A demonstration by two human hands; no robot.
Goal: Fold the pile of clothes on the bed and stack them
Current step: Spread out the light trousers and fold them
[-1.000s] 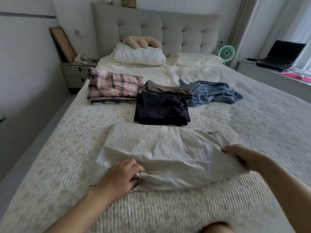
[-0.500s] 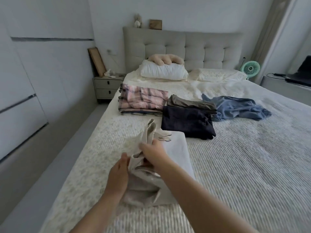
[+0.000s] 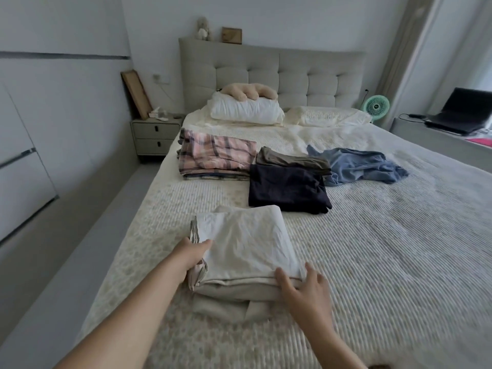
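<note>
A cream garment (image 3: 247, 249) lies folded into a thick rectangle on the bed (image 3: 386, 249) in front of me. My left hand (image 3: 193, 253) grips its left edge, thumb on top and fingers tucked under the layers. My right hand (image 3: 303, 284) rests on its near right corner with the fingers spread. Beyond it lie a folded dark navy garment (image 3: 287, 189), a folded olive one (image 3: 292, 159) and a folded pink plaid stack (image 3: 215, 155). A blue garment (image 3: 356, 166) lies crumpled and unfolded to the right.
Two pillows (image 3: 247, 111) and a plush toy (image 3: 249, 91) sit at the headboard. A nightstand (image 3: 154, 135) stands left of the bed beside a narrow floor gap. A green fan (image 3: 376, 106) and a laptop (image 3: 460, 113) are on the right.
The cream garment was spread wide, then lifted and doubled over; now it lies flat as a compact fold. My right hand came from its far right end to its near right corner.
</note>
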